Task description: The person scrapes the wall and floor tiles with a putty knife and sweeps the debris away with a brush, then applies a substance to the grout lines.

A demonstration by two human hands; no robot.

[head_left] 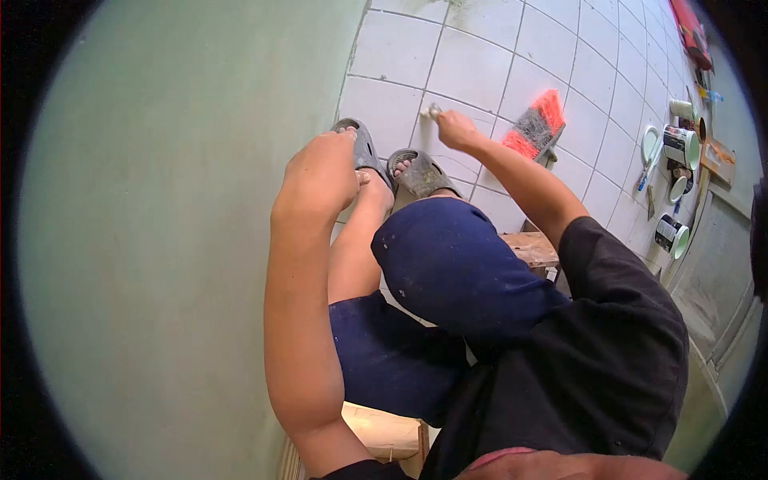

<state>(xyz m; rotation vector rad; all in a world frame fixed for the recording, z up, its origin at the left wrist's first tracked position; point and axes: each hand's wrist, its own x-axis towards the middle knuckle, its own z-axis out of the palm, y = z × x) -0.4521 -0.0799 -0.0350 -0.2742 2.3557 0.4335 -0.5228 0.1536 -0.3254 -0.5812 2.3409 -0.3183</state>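
My left hand (320, 172) is closed beside the green wall (176, 224), above one grey sandal (364, 144) worn on a foot. Whatever its fingers hold, if anything, is hidden. My right hand (458, 130) is closed on a small pale object (433, 111) low over the white floor tiles (468, 64). The object is too small to name. Below that hand in the view is the other grey sandal (422, 174). A brush with orange and grey bristles (536, 126) lies on the tiles to the right of my right hand.
A wooden stool (532, 250) shows beside my leg. Along the right stand open cans (681, 147) (671, 236), a white tray-like item (651, 146), and a scraper (650, 202). A red item (692, 36) lies at the upper right, near a grey door (712, 268).
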